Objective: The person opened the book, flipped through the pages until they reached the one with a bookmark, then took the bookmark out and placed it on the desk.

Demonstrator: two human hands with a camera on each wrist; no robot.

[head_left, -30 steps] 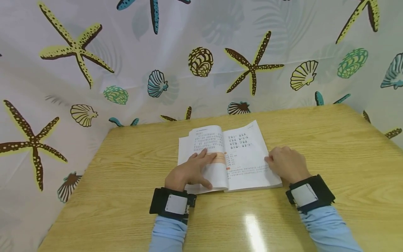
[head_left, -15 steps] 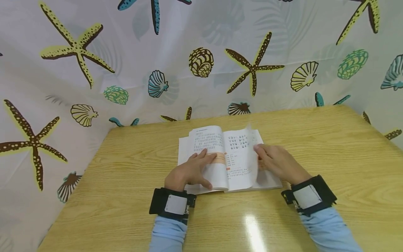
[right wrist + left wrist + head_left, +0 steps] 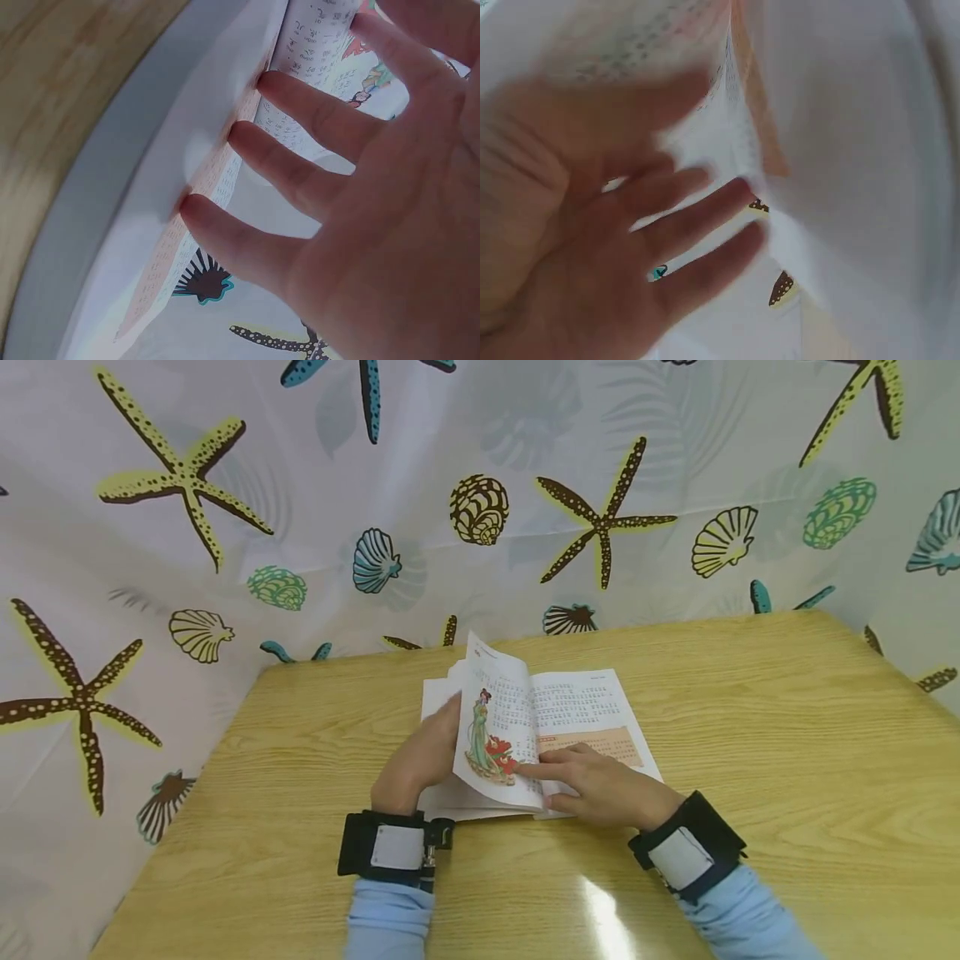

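An open book with printed text lies on the wooden table. Its left leaf stands partly lifted and curved, showing a coloured drawing of a robed figure with red flowers. My left hand is at the left side of the book, its fingertips hidden behind that leaf in the head view. In the left wrist view the fingers look extended beside the raised paper. My right hand rests on the lower part of the book near the fold, index finger reaching to the drawing. Its other fingertips touch the right page.
The wooden table extends around the book on all sides. Behind it hangs a pale cloth printed with starfish and shells. Each wrist wears a black strap with a white plate.
The right hand has carried a leaf from right to left and moved to the fold. My left hand has left the page top and slid left, behind the turned leaf. New pages show.
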